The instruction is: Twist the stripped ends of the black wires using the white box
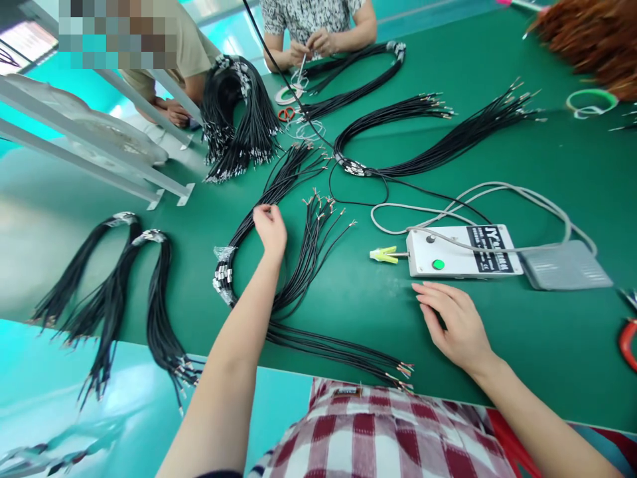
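Observation:
My left hand [271, 229] is closed, its fingers curled in beside a bent bundle of black cables [247, 229]. What the fingers hold, if anything, is hidden. Clear wrap and white labels bind that bundle at its bend, and some cables [318, 262] with stripped, splayed wire ends lie to the right of the hand. More cables [338, 343] run along the table's front edge, showing coloured cores. My right hand [452, 323] is open and holds nothing, fingers stretched just below a white box [460, 251] with a green button and a yellow clip-like head [384, 255].
A grey pedal-like block [567, 265] and looped grey cord lie right of the box. Other cable bundles [398, 159] spread across the green table [537, 179]. Metal posts [144, 186] stand at left. Across the table, a co-worker's hands [313, 46] handle a thin white strand. Red-handled scissors [628, 342] lie far right.

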Demonstrator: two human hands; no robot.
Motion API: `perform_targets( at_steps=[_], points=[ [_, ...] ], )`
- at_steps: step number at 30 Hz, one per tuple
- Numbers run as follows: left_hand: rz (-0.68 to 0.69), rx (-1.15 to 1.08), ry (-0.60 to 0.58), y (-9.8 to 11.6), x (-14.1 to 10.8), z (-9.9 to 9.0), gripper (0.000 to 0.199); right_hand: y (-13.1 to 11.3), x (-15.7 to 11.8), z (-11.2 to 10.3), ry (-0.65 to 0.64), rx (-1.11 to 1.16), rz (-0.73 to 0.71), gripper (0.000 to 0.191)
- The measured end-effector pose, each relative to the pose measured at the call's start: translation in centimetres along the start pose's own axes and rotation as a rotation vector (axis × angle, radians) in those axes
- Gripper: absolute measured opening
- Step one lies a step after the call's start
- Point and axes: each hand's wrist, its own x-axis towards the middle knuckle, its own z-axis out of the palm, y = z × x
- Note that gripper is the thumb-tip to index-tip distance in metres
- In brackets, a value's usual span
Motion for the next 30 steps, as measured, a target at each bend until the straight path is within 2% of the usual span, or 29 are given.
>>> perform_targets(
  at_steps=[1,4,5,6,7,8,9,12,13,15,19,21,23,26,30],
  points=[
    [-0.013,0.075,0.055,-0.4,-0.1,0.3,0.012,0.0,0.0,0.0,-0.001,0.003,0.005,0.031],
    [0.009,0.430,0.262,0.1,-1.7,1.6,0.027,0.0,-0.1,0.1,-0.001,0.012,0.005,0.031],
    [0.069,0.522,0.277,0.9,-2.7,2.0,0.028,0.0,-0.1,0.1,-0.001,0.013,0.006,0.031],
    [0.156,0.570,0.241,1.9,-4.0,2.2,0.027,0.0,-0.1,0.1,-0.003,0.017,0.007,0.031],
    [0.266,0.562,0.146,3.0,-5.7,2.5,0.024,0.0,-0.1,0.1,-0.004,0.021,0.009,0.031],
    [0.354,0.530,-0.010,4.3,-7.7,2.6,0.017,0.0,-0.1,0.2,-0.007,0.026,0.013,0.030],
    [0.412,0.503,-0.245,5.6,-9.9,2.7,0.012,0.1,-0.2,0.2,-0.011,0.032,0.019,0.030],
    [0.519,0.478,-1.241,8.6,-16.4,2.9,0.015,0.1,-0.1,0.2,-0.032,0.052,0.042,0.027],
    [0.523,0.533,-1.395,9.1,-18.0,2.9,0.014,0.2,-0.1,0.2,-0.038,0.058,0.047,0.027],
    [0.420,0.579,-1.542,9.4,-19.8,2.9,0.007,0.2,-0.2,0.2,-0.042,0.067,0.048,0.027],
    [0.049,0.364,-1.539,9.1,-19.0,2.4,0.012,0.3,-0.2,0.2,-0.039,0.078,0.047,0.028],
    [-0.095,0.256,-1.431,9.2,-18.2,2.1,0.012,0.2,-0.2,0.2,-0.036,0.090,0.055,0.028],
    [-0.193,0.171,-1.254,9.5,-17.8,2.0,0.010,-0.1,0.0,0.1,-0.023,0.120,0.077,0.027],
    [-0.220,0.065,-1.044,10.2,-18.0,2.6,0.005,-1.2,0.6,-0.1,-0.029,0.232,0.150,0.024],
    [-0.171,0.018,-0.962,11.1,-18.3,4.1,0.009,-3.4,2.1,-0.5,-0.093,0.448,0.320,0.018]
  ],
)
